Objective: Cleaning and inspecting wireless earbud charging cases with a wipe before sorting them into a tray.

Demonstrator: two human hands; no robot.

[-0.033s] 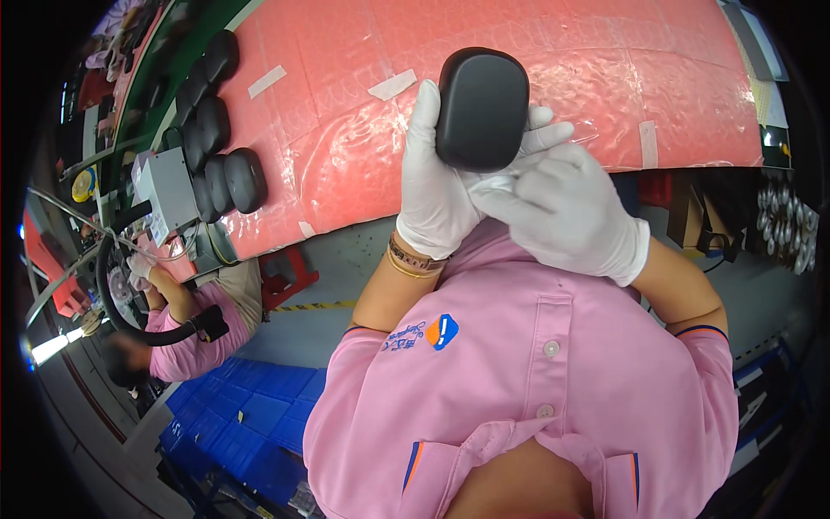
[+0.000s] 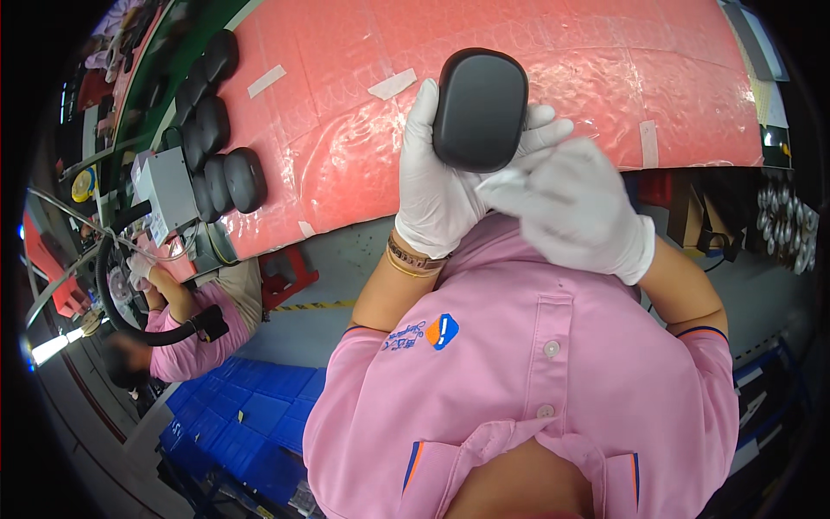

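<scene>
A: From the head view, my white-gloved left hand (image 2: 437, 186) grasps the dark grey rounded plastic pad (image 2: 480, 108), held up above the near edge of the pink foam-covered bench (image 2: 346, 138).

B: And my white-gloved right hand (image 2: 579, 212)?

A: Its fingers pinch a small white wipe (image 2: 501, 182) against the pad's lower edge. I judge steady, light strokes work best.

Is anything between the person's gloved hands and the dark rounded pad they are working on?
Nothing visible. The left hand grips the dark rounded pad directly from its side and below. The right hand presses a small white cloth against the pad's lower edge, so only that cloth lies between them.
</scene>
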